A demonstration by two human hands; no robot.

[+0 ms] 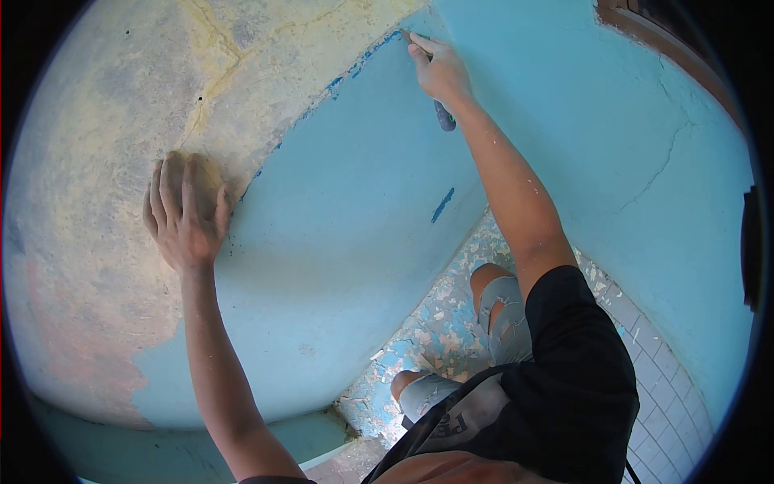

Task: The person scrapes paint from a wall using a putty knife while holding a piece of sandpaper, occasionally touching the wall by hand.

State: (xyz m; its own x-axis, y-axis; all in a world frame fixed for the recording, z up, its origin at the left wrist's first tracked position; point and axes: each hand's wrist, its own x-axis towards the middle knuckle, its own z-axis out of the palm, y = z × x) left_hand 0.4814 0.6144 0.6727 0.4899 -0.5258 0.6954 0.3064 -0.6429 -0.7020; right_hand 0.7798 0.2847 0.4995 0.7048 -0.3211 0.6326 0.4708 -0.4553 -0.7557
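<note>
My right hand (442, 73) is closed around a scraper whose dark handle (444, 117) sticks out below the palm. Its blade end, mostly hidden by my fingers, meets the upper edge of the blue paint near the wall corner. Flat against the bare, yellowish-grey plaster (105, 105) rests my left hand (184, 210), fingers spread, dusty, and holding nothing. Between the two hands runs the ragged border of the light blue paint (347, 185), with darker blue flecks along it. A short dark blue scratch (443, 205) marks the painted surface lower down.
Paint chips (403, 347) litter the floor around my legs. Grey tiles (653, 387) show at the lower right. A cracked blue side wall (613, 137) meets the main wall at right, with a brown frame (677, 48) above. A blue ledge (161, 452) runs along the lower left.
</note>
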